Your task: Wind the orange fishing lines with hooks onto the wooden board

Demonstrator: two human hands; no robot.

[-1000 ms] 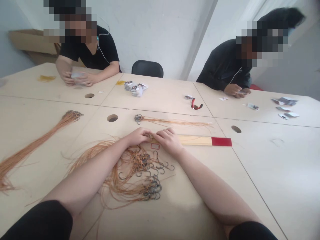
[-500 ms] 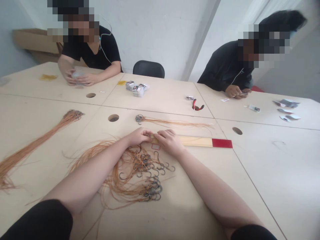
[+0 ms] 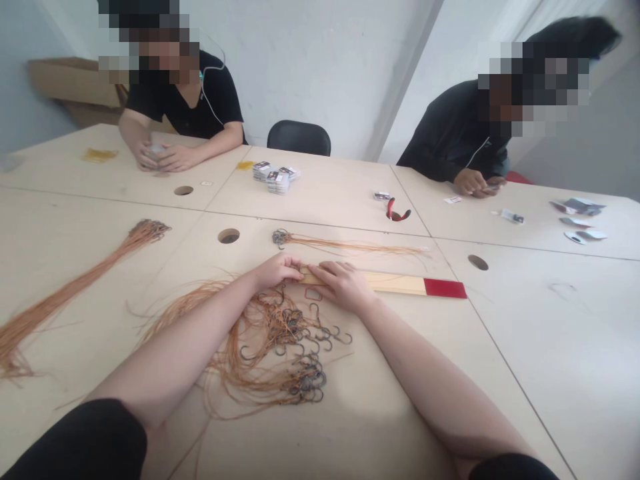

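A long flat board (image 3: 395, 283), pale yellow with a red right end, lies crosswise on the table. My left hand (image 3: 278, 272) is at its left end, thumb and fingers pinched together; what sits between them is too small to make out. My right hand (image 3: 346, 287) lies over the board just beside it, fingers stretched out and thumb apart. Below both hands spreads a tangled heap of dark fish hooks (image 3: 307, 377) tied to orange lines (image 3: 235, 373). A small red-edged label (image 3: 313, 294) lies partly under my right hand.
Beyond the board lies a bundle of hooked lines (image 3: 345, 245); a larger bundle (image 3: 90, 283) is at left. Red-handled pliers (image 3: 391, 208) stand in a table hole. Stacked small boxes (image 3: 277, 179) are farther back. Two people sit opposite, their hands (image 3: 173, 158) (image 3: 477, 183) busy with small items.
My right hand has slid slightly to the right along the board, its fingers flatter and thumb more apart. My left hand stays at the board's left end.
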